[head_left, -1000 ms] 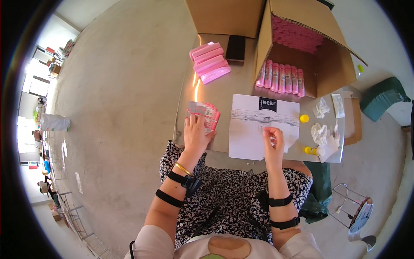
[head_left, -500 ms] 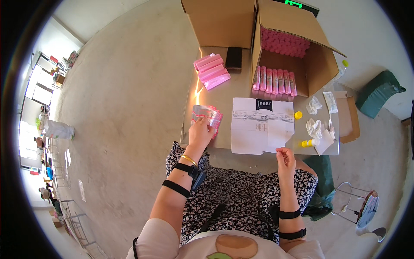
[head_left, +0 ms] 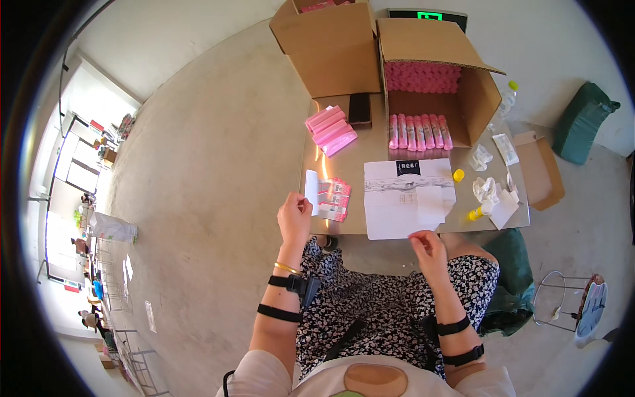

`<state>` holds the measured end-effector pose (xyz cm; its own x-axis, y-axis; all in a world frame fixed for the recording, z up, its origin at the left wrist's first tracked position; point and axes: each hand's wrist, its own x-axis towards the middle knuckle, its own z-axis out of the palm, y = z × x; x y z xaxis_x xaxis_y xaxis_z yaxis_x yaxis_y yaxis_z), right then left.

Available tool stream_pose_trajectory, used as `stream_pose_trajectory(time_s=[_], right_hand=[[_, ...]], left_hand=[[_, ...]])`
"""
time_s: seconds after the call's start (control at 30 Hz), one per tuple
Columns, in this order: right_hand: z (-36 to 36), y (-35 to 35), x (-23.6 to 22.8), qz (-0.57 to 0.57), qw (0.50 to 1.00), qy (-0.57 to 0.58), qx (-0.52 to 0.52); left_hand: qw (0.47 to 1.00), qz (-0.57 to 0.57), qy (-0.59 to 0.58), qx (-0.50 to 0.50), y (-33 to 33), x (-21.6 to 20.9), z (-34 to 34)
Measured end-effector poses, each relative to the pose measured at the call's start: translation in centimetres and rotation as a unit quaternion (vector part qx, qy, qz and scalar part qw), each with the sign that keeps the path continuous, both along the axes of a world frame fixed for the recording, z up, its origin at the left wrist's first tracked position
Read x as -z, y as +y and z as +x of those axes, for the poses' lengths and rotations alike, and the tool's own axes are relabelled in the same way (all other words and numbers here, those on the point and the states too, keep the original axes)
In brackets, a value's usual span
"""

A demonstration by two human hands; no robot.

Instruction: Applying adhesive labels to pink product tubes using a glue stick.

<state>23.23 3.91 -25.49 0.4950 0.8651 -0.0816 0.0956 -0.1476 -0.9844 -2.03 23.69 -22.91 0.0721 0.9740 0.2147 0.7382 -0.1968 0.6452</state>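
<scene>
Pink packet stack (head_left: 333,198) at the tabletop (head_left: 344,228) edge, my left hand (head_left: 295,215) pinching it. Right hand (head_left: 426,245) off the label sheet (head_left: 403,205), grip unclear. Boxed tubes (head_left: 419,131) remain unprocessed, I reckon.

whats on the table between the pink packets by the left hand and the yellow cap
In the head view, a large white paper sheet lies flat between the pink packets and the yellow cap.

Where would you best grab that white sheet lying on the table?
By its near edge. The white sheet lies flat, so nothing on top can be pinched, but its near edge seems to hang slightly over the table rim. Come from the person's side, beside the right hand, thumb above and fingers beneath.
</scene>
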Motion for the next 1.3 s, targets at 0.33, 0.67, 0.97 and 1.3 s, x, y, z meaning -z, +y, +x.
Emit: stream_pose_trajectory(time_s=[0.33,0.67,0.97,1.3], right_hand=[[-5.0,5.2,-7.7,0.040,0.965,0.209,-0.155],[-5.1,2.3,-9.7,0.079,0.967,0.187,-0.152],[-6.1,-1.0,-12.0,0.099,0.963,0.193,-0.162],[-4.9,-2.6,-15.8,0.164,0.972,0.104,-0.134]], left_hand=[[0.878,-0.211,-0.420,0.091,-9.4,-6.3,2.3],[0.797,-0.275,-0.512,0.166,-12.2,-10.1,3.2],[0.761,-0.286,-0.544,0.208,-14.2,-10.6,3.4],[0.795,-0.233,-0.512,0.227,-17.6,-13.8,3.9]])
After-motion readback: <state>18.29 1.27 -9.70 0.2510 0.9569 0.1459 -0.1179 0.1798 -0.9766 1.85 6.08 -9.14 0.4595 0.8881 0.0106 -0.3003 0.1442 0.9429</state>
